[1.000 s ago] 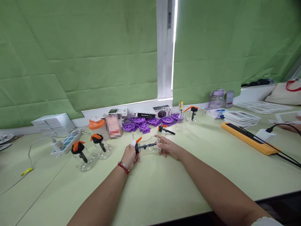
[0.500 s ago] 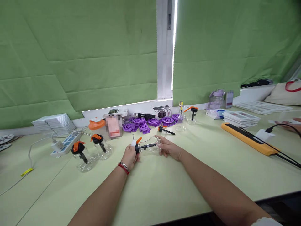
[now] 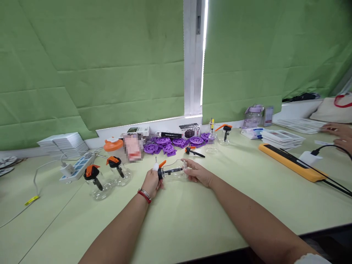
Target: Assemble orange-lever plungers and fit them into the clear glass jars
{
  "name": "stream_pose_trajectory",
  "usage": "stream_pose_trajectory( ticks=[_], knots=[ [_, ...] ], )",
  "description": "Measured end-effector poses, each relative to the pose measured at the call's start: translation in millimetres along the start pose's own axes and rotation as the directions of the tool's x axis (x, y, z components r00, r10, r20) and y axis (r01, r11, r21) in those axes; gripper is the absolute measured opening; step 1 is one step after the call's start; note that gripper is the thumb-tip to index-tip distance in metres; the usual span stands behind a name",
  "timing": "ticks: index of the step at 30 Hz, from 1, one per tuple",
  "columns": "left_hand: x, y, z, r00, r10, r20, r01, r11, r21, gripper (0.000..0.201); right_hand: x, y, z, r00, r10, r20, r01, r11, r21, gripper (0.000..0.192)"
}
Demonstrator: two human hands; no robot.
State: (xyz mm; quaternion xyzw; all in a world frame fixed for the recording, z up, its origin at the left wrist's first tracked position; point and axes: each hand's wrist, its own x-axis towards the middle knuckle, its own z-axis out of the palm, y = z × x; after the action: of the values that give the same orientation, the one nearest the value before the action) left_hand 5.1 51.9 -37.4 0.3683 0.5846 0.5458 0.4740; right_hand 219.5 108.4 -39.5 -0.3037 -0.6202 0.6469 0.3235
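Observation:
A clear glass bottle (image 3: 173,171) lies on its side between my hands on the pale green table (image 3: 192,220). My left hand (image 3: 151,182) grips its black and orange pump cap at the neck, a white-wrapped fingertip on top. My right hand (image 3: 197,172) holds the bottle's round base. Two more clear bottles with orange and black caps (image 3: 95,181) (image 3: 118,171) stand upright to the left. A loose pump cap (image 3: 192,150) lies just beyond my hands.
Purple plastic wheels (image 3: 167,143) and small boxes line the window sill. A power strip (image 3: 76,167) with cables sits at left, a long orange case (image 3: 291,162) at right. Another person's hands (image 3: 337,132) rest at the far right edge near stacked trays (image 3: 280,138).
My hands and the bottle have stayed nearly still. The other person's hands at the far right have come further into view.

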Motion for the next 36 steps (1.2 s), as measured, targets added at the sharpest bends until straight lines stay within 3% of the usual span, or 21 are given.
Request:
stream_pose_trajectory(
  ticks=[5, 9, 16, 24, 29, 32, 36],
  knots=[
    [-1, 1, 0.5, 1.000, -0.004, -0.002, 0.004, 1.000, 0.011, 0.038, 10, 6, 4, 0.999, 0.031, -0.025, -0.032, 0.998, -0.045, 0.048],
    [-1, 2, 0.2, 1.000, 0.002, 0.001, -0.002, 1.000, 0.012, 0.037, 11, 9, 3, 0.998, 0.032, -0.052, -0.035, 0.998, -0.054, 0.052],
    [-2, 3, 0.4, 1.000, 0.005, -0.004, -0.005, 1.000, 0.015, 0.037, 0, 1, -2, 0.999, -0.051, 0.019, 0.051, 0.999, 0.007, 0.069],
    [-1, 1, 0.8, 1.000, -0.005, -0.003, 0.005, 1.000, 0.029, 0.034, 11, 6, 2, 0.999, 0.015, -0.035, -0.016, 0.999, -0.038, 0.052],
    [0, 0, 0.1, 1.000, 0.010, -0.001, -0.010, 1.000, 0.019, 0.034, 14, 13, 3, 0.996, 0.035, -0.087, -0.042, 0.995, -0.085, 0.059],
    [0, -1, -0.7, 1.000, 0.020, 0.002, -0.020, 1.000, 0.011, 0.036, 7, 8, 0, 0.998, -0.004, -0.055, 0.003, 1.000, -0.019, 0.057],
    [0, -1, -0.8, 1.000, 0.020, 0.002, -0.020, 1.000, 0.010, 0.039, 1, 2, -3, 1.000, -0.029, 0.010, 0.029, 0.999, 0.013, 0.069]
  ],
)
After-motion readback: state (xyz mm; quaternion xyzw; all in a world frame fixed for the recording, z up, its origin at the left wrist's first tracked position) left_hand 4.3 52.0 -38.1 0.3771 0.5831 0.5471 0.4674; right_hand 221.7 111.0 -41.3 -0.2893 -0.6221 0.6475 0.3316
